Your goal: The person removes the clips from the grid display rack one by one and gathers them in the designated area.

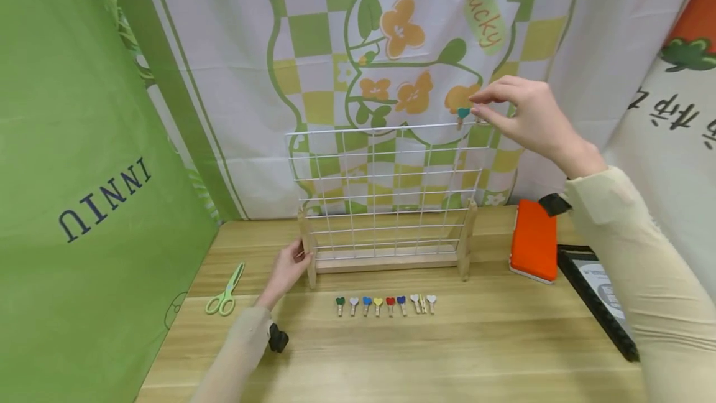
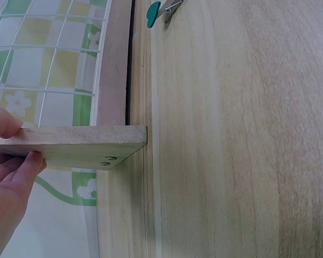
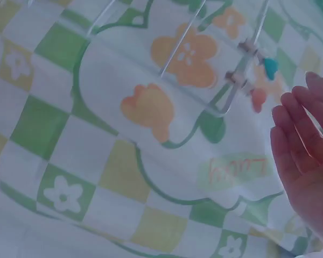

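Note:
A white wire grid rack stands upright in a wooden base with two side posts. My left hand holds the left wooden post, thumb on one face and fingers on the other. Two heart-topped mini clothespins sit clipped on the grid's top wire near its right corner: a teal clothespin and a pinkish-red clothespin. My right hand is right beside them at that corner. Its fingers are gently bent, with a gap between them and the clips in the right wrist view.
Before the rack lies a row of several heart clothespins, among them a yellow clothespin and a red clothespin. Green scissors lie at left. An orange case and a black-framed tray lie at right. A patterned curtain hangs behind.

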